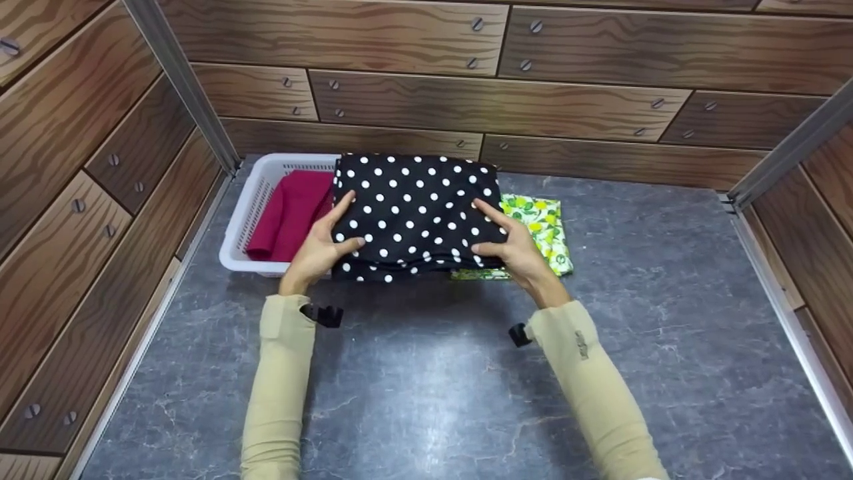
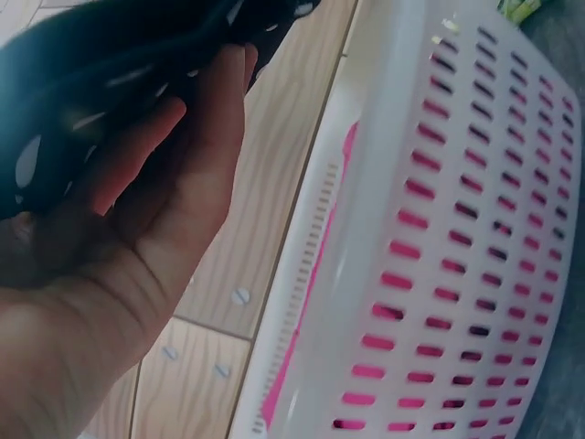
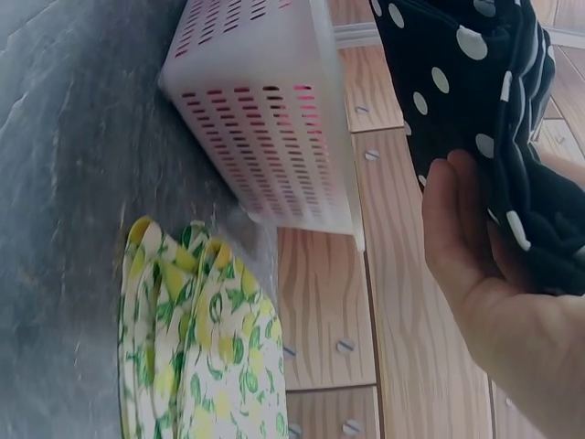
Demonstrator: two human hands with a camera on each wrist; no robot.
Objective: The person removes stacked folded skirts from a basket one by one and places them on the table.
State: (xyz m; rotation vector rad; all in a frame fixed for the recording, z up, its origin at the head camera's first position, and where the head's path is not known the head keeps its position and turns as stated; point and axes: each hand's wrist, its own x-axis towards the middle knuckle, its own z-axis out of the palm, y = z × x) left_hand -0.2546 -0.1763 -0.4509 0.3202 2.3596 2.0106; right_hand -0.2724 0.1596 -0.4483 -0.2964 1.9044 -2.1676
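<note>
That folded polka-dot cloth (image 1: 414,212), gripped between left hand (image 1: 318,250) and right hand (image 1: 521,253), looks soft, floppy, best held by both sides.

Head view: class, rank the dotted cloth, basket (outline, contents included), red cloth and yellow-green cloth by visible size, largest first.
1. Dotted cloth
2. Basket, its right side hidden
3. Red cloth and yellow-green cloth: too alike to rank; both partly covered
</note>
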